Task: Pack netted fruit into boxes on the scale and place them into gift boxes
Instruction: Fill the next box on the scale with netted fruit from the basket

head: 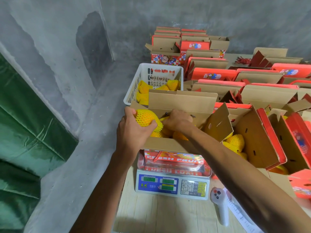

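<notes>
An open red gift box [168, 145] with brown cardboard flaps stands on the digital scale [171, 184]. Several fruits in yellow foam netting lie inside it. My left hand [133, 130] grips a netted fruit [145, 117] at the box's left rim. My right hand [176, 120] reaches into the box with its fingers curled; what they hold is hidden. Behind the box stands a white plastic basket [143, 78] with more netted fruit [173, 84].
Many open red gift boxes [262, 132] crowd the table to the right and back, some holding netted fruit [234, 143]. A white handheld device [220, 206] and a paper slip lie right of the scale. A grey concrete wall runs along the left, with a green sheet.
</notes>
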### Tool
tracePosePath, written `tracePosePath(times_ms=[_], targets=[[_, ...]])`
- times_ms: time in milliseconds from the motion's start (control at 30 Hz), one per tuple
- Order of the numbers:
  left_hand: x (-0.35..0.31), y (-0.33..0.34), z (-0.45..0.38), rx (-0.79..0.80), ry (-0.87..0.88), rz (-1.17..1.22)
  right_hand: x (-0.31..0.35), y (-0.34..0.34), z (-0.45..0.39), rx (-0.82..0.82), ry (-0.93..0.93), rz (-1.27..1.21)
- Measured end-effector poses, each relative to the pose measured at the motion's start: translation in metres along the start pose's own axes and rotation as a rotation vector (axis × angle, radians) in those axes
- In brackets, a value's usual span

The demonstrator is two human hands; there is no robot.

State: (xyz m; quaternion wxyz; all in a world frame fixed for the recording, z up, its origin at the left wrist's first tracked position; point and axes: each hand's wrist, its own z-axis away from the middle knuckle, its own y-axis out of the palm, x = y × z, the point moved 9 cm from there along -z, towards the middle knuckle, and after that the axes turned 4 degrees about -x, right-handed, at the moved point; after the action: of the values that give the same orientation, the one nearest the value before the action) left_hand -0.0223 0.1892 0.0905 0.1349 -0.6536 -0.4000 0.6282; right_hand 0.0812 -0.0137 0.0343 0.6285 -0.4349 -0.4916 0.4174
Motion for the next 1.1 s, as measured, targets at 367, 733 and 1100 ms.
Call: tracePosePath(times_ms=[367,733,1100], targets=[[-0.005,-0.004,-0.001,-0.019,0.025,0.000,-0.033,-0.042,0.011,-0.123,0.009,-0.541],[-0.031,0.013,-0.002,0.081,0.083,0.146,-0.056,-0.071,0.034,-0.170,-0.054,-0.793],[-0.026,0.072,-0.035,0.265,-0.167,-0.046,-0.075,-0.060,0.042,-0.172,0.033,-0.733]])
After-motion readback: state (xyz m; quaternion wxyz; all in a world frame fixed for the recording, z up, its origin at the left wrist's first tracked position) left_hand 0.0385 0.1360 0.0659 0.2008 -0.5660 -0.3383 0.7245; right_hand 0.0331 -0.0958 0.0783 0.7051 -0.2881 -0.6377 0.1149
